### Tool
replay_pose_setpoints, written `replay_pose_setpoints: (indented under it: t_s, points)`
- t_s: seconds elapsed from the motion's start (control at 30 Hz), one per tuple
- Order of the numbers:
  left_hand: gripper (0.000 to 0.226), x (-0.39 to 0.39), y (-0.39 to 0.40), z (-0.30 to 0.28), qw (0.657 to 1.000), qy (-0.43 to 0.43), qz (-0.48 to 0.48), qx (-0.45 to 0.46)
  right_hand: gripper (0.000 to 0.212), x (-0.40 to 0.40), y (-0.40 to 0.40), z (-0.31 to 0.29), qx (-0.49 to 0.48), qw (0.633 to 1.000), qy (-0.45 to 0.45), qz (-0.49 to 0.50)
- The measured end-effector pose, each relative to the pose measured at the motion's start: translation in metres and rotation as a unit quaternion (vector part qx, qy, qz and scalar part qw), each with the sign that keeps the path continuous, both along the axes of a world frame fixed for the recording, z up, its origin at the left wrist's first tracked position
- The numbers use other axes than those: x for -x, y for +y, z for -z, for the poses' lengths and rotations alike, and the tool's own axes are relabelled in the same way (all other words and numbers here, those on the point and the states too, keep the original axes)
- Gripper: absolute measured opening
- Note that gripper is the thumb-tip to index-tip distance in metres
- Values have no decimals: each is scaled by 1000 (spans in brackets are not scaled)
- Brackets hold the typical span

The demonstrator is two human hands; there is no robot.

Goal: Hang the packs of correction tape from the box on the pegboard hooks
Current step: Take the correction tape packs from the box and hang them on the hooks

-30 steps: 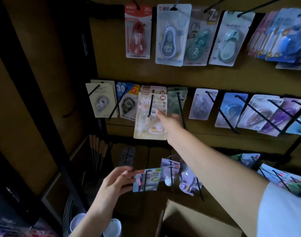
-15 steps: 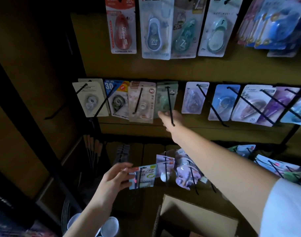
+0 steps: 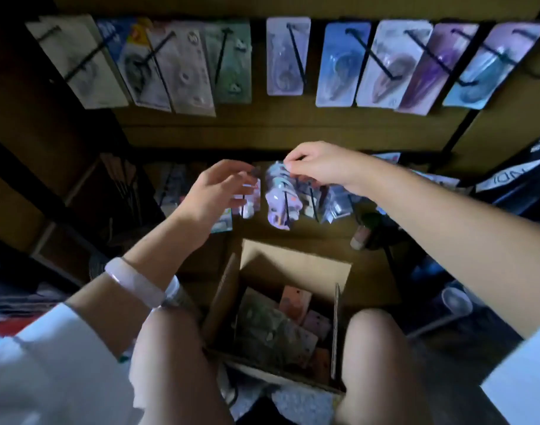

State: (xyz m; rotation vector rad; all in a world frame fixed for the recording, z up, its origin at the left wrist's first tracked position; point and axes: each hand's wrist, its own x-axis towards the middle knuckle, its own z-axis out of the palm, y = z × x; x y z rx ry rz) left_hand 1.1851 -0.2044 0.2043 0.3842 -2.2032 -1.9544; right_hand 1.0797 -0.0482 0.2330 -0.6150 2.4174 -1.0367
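Head view, only cam: both hands are up at the low row of pegboard hooks, above the open cardboard box (image 3: 293, 262). Right hand (image 3: 321, 164) has thumb and fingers (image 3: 288, 162) pressed together, pinching the top edge of a purple pack of correction tape (image 3: 279, 197) that sits on a black hook (image 3: 285, 207) in that low row. Left hand (image 3: 215, 191) is just left of it, fingers (image 3: 244, 182) spread and loosely bent, reaching over a pinkish pack (image 3: 252, 199) on the neighbouring hook; can't tell whether it actually touches or holds it, too blurred. Pale bangle (image 3: 134, 282) on the left wrist, white sleeves on both arms. Box sits on the floor between the person's knees, flaps up, with more packs (image 3: 275, 329) lying loose inside in green, pink and orange card. Further packs hang to the right of the purple one on the same row, detail lost in blur. Upper row (image 3: 288, 56) across the top of frame is full: white, blue, beige, green, lilac, blue and purple cards, each on a long black hook, all smeared by motion. Dark shelving on the left, dim lighting overall.
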Motion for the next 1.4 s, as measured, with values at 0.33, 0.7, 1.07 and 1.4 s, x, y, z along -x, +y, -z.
replay_pose_setpoints:
  t_s: [0.33,0.7,1.07,1.4]
  points:
    - [15,-11,34,160,978,-209,16,4,24,-44,74,179,-26,979,-178,93]
    - [72,-22,15,271,789,-339,293,420,52,-83,50,299,-79,937,-313,137]
    - [86,13,33,314,693,-288,414,514,55,-78,71,322,-125,938,-305,110]
    - [100,21,64,311,506,-257,530,630,49,-75,84,314,-113,931,-325,120]
